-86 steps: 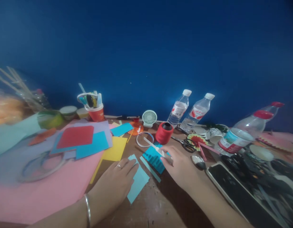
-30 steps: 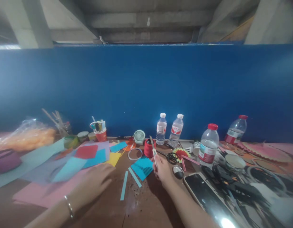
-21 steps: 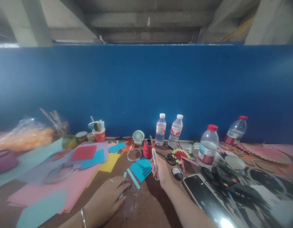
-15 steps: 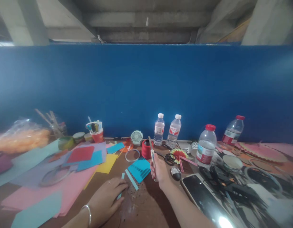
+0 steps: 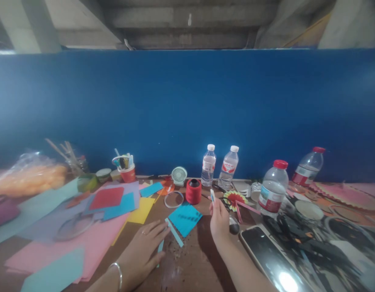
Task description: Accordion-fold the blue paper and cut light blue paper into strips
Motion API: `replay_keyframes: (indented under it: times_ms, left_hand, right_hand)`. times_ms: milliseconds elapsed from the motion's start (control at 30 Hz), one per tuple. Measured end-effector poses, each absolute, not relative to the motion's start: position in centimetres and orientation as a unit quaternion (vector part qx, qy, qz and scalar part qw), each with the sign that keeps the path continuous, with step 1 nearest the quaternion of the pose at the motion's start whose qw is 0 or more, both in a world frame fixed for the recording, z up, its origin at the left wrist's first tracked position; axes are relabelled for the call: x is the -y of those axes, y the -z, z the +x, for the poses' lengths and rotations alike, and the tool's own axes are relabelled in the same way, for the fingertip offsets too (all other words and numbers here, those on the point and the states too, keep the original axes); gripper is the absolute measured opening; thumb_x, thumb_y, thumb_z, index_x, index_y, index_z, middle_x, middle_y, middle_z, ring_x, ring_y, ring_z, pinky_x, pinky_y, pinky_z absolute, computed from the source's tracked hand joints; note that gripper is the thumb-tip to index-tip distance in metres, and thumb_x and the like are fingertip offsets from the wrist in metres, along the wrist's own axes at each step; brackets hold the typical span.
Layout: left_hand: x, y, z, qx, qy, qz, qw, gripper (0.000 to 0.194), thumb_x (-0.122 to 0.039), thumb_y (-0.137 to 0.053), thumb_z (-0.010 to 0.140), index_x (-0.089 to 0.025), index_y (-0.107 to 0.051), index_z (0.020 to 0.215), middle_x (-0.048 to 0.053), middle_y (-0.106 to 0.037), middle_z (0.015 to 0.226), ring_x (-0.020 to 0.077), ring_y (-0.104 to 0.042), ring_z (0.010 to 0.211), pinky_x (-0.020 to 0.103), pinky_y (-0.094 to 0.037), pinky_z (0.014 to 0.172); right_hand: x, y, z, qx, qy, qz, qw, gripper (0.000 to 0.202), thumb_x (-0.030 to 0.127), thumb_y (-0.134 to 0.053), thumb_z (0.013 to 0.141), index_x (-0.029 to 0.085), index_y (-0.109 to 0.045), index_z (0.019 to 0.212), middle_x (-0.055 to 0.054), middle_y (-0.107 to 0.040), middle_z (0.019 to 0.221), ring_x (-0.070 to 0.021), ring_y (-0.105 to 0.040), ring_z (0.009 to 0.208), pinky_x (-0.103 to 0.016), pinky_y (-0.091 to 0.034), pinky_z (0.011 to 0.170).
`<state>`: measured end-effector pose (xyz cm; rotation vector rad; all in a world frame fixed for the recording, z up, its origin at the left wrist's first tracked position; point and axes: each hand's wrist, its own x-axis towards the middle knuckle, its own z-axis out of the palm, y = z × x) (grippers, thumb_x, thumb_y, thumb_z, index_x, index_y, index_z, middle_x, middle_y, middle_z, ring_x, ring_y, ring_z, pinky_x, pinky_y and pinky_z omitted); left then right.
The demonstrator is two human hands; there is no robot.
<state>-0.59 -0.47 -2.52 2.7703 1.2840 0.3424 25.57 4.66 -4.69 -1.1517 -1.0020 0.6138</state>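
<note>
My right hand (image 5: pixel 220 222) is closed around a slim, pale utility knife (image 5: pixel 212 195), held upright above the table. Only its top end shows above my fingers, with no blade visible. My left hand (image 5: pixel 146 247) rests on the brown table with fingers spread, partly covering a narrow pale blue paper strip (image 5: pixel 160 246). Just right of it lies another pale blue strip (image 5: pixel 174 232), touching or near a bright blue paper square (image 5: pixel 185 219) with dark marks. A red thread spool (image 5: pixel 193 192) stands behind the square.
Coloured paper sheets (image 5: pixel 93 239) spread across the left. A phone (image 5: pixel 266 251), a mouse-shaped item (image 5: pixel 234 225) and black tools (image 5: pixel 297 235) crowd the right. Water bottles (image 5: pixel 208 166), a small fan (image 5: pixel 179 175) and a cup of tools (image 5: pixel 127 173) line the blue wall (image 5: pixel 187 101).
The knife's long blade, visible before, no longer shows. My right hand has shifted right in view and turned the knife more upright. My left fingers have lifted and spread slightly. The view has shifted a little.
</note>
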Motion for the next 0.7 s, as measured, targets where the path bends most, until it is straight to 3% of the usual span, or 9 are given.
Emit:
replay_keyframes:
  times_ms: [133,233,333,433,700]
  left_hand:
    - [0.4,2.4,0.2,-0.397,-0.082,0.913,0.053,0.057,-0.038,-0.051,0.085,-0.037,-0.028,0.138,0.001,-0.039,0.143,0.0296,-0.034,0.129,0.053,-0.028,0.104]
    - [0.3,2.2,0.4,-0.392,-0.072,0.915,0.066,0.054,-0.04,-0.051,0.085,-0.036,-0.034,0.136,0.001,-0.04,0.142,0.0297,-0.034,0.128,0.053,-0.027,0.104]
    - [0.3,2.2,-0.1,-0.386,-0.098,0.913,0.088,0.04,-0.036,-0.048,0.087,-0.036,-0.045,0.127,-0.003,-0.044,0.139,0.0258,-0.036,0.127,0.045,-0.031,0.104]
    - [0.1,2.0,-1.0,-0.425,-0.157,0.886,0.095,0.038,-0.024,-0.03,0.093,-0.031,-0.043,0.128,0.0,-0.041,0.141,0.0217,-0.035,0.128,0.041,-0.034,0.103]
    - [-0.4,1.6,-2.2,-0.47,-0.168,0.862,0.091,0.025,-0.02,-0.042,0.088,-0.027,-0.058,0.106,0.002,-0.059,0.114,0.0207,-0.052,0.106,0.039,-0.041,0.093]
  right_hand:
    - [-5.1,5.1,25.5,0.436,-0.266,-0.53,0.677,0.044,0.051,-0.035,0.088,0.015,-0.059,0.093,0.002,-0.045,0.066,-0.0161,-0.042,0.061,-0.027,-0.036,0.06]
    - [-5.2,5.2,25.5,0.424,-0.268,-0.537,0.678,0.044,0.051,-0.035,0.089,0.014,-0.059,0.095,0.001,-0.046,0.066,-0.0164,-0.044,0.062,-0.028,-0.037,0.06]
    - [-5.2,5.2,25.5,0.415,-0.268,-0.54,0.681,0.044,0.05,-0.035,0.089,0.015,-0.059,0.095,0.001,-0.047,0.067,-0.0164,-0.046,0.063,-0.028,-0.038,0.062]
    - [-5.1,5.3,25.6,0.411,-0.267,-0.543,0.682,0.043,0.05,-0.035,0.089,0.014,-0.06,0.094,0.001,-0.048,0.068,-0.0162,-0.047,0.064,-0.028,-0.039,0.063]
    - [-5.3,5.9,25.9,0.397,-0.26,-0.56,0.679,0.048,0.051,-0.036,0.088,0.013,-0.06,0.104,-0.003,-0.054,0.076,-0.018,-0.053,0.072,-0.03,-0.042,0.07]
